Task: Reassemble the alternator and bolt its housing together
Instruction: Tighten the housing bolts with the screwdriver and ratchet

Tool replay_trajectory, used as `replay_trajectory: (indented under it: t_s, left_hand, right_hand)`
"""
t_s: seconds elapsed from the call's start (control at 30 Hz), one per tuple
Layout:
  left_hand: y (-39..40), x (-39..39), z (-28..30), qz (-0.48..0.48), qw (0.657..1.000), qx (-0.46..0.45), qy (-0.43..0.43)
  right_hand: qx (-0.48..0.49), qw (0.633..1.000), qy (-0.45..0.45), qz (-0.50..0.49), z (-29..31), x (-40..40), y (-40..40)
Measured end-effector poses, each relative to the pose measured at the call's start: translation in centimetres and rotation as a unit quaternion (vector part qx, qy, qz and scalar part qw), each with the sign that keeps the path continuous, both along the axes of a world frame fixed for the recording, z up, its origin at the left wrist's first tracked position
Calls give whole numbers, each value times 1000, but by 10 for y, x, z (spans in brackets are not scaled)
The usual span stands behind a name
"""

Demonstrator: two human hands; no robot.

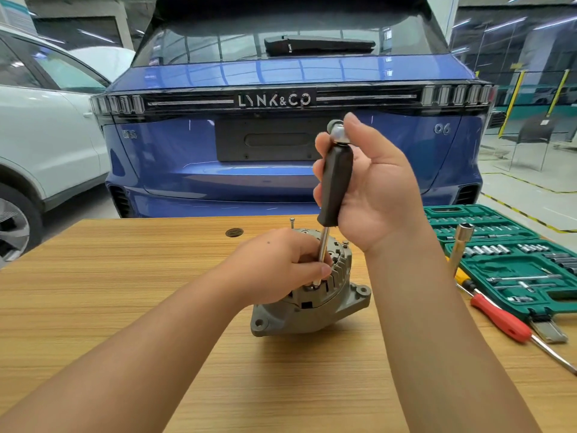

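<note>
A: Where is the alternator [312, 295]?

B: On the desk [125, 276], directly under both hands.

A: Driver [335, 185] axis?

B: Near upright, tilted slightly right at the top, tip on a near-side housing bolt.

A: Hands?

B: Right hand [374, 189] grips the handle; left hand [281, 264], nearer the bolt, pinches the shaft.

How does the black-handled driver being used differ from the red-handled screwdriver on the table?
The black-handled driver stands nearly upright, gripped by the right hand, with the left hand steadying its shaft; the red-handled screwdriver lies flat and untouched. The black one's tip meets the alternator; the red one rests beside the green socket case. Both have metal shafts.
</note>
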State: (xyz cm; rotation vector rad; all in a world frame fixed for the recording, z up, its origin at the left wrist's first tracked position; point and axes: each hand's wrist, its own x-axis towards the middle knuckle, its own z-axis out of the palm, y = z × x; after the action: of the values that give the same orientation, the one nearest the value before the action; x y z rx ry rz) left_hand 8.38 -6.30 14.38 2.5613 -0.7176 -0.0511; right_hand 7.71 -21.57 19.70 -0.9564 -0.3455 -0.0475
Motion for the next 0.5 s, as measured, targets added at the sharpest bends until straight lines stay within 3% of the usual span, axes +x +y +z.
replay_trajectory:
  t_s: [0.13, 0.33, 0.5]
  left_hand:
    - [2, 0, -1, 2, 1000, -14, 2]
    - [1, 1, -2, 6, 1000, -18, 6]
    - [1, 1, -2, 5, 1000, -13, 5]
  right_hand:
    - [18, 997, -54, 60, -2, -1, 3]
    - [-100, 969, -215, -73, -10, -1, 21]
    - [-98, 968, -224, -61, -11, 5, 21]
